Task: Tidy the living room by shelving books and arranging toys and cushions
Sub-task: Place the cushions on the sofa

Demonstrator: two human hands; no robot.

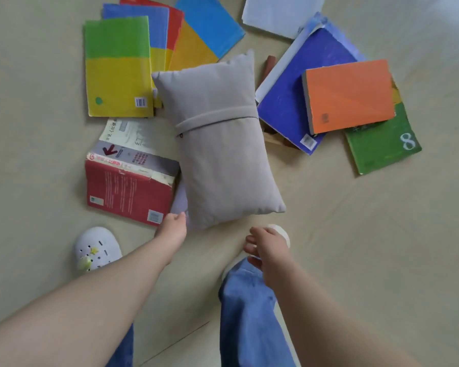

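My big grey cushion (217,144) lies in the middle of the floor (382,247), among books (289,102). I think I should grab both near corners and lift straight up, so the red book (127,192) beside it doesn't slide. My left hand (171,229) is at the near left corner, fingers loose. My right hand (268,245) hangs close, loose, holding nothing.

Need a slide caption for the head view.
Left hand and right hand reach toward a grey cushion lying among scattered books on the floor.
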